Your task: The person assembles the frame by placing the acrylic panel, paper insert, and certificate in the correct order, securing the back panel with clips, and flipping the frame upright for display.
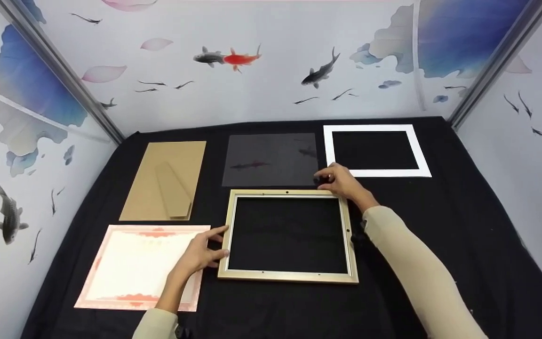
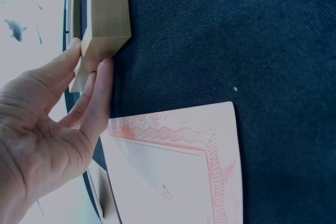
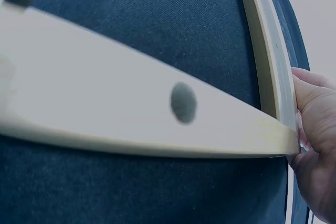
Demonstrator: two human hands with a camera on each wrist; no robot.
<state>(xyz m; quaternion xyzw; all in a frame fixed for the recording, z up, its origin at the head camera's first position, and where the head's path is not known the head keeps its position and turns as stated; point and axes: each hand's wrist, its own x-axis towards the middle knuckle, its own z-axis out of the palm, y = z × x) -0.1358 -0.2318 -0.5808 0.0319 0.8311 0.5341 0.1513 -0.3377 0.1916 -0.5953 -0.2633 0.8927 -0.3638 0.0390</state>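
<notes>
A gold picture frame (image 1: 287,278) lies flat in front of me, with small dark spots along its rim and black cloth showing through its opening. My left hand (image 1: 199,254) touches its left side with spread fingers and thumb. In the left wrist view, the fingertips (image 2: 106,66) rest against the frame's gold end face (image 2: 102,48). At the far right corner is my right hand (image 1: 344,181), its thumb at the back edge. The right wrist view shows that hand (image 3: 317,140) against the outer edge beyond a near rail (image 3: 131,98) with a dark oval spot.
A red-bordered certificate (image 1: 134,263) lies under my left forearm. Behind it is a brown backing board (image 1: 139,188) with an easel leg. A clear sheet (image 1: 271,160) and a white mat (image 1: 379,173) lie at the back. Printed walls enclose the black-covered table (image 1: 440,245).
</notes>
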